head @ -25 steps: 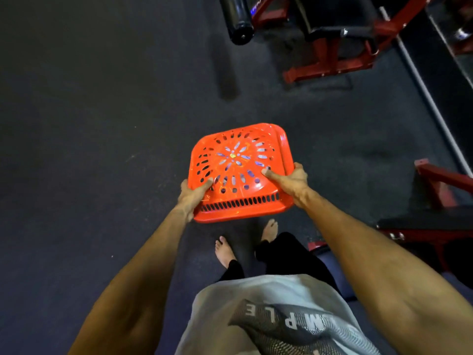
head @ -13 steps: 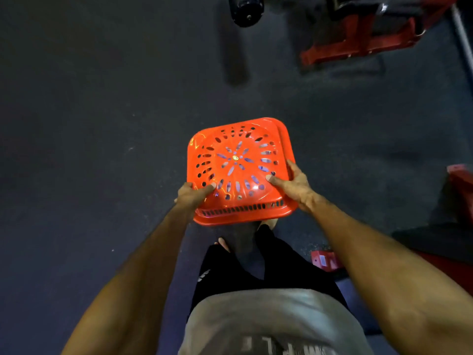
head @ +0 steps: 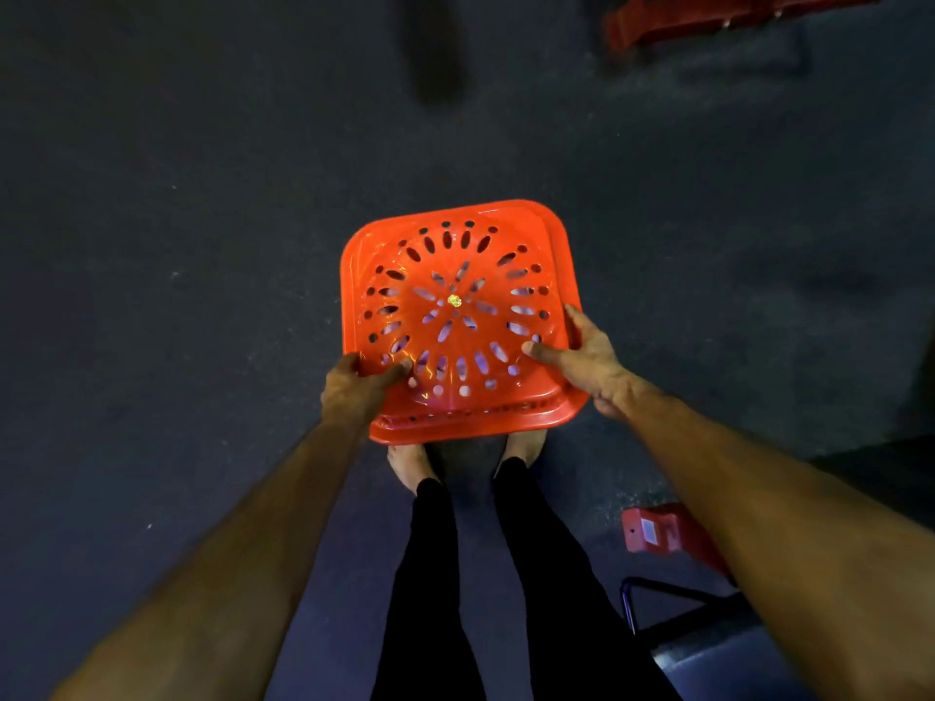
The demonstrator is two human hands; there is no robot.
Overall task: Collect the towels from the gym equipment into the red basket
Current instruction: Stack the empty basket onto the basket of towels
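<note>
The red basket [head: 458, 275] is a square plastic one with slotted holes, and I look straight into it, with the dark floor showing through the slots. It holds nothing. My left hand [head: 354, 392] grips its near left rim, thumb inside. My right hand [head: 589, 364] grips the near right rim, thumb on the inner wall. The basket is held low over my bare feet. No towels are in view.
Dark rubber gym floor [head: 177, 245] spreads all around. A red machine frame [head: 708, 17] crosses the top right edge. A red machine foot [head: 657, 528] and a dark padded bench corner [head: 708, 650] sit close at my lower right.
My head has tipped further down and the basket has come lower over my feet. The black roller and red frame at the top have slid almost out of view. Both hands keep their grip.
</note>
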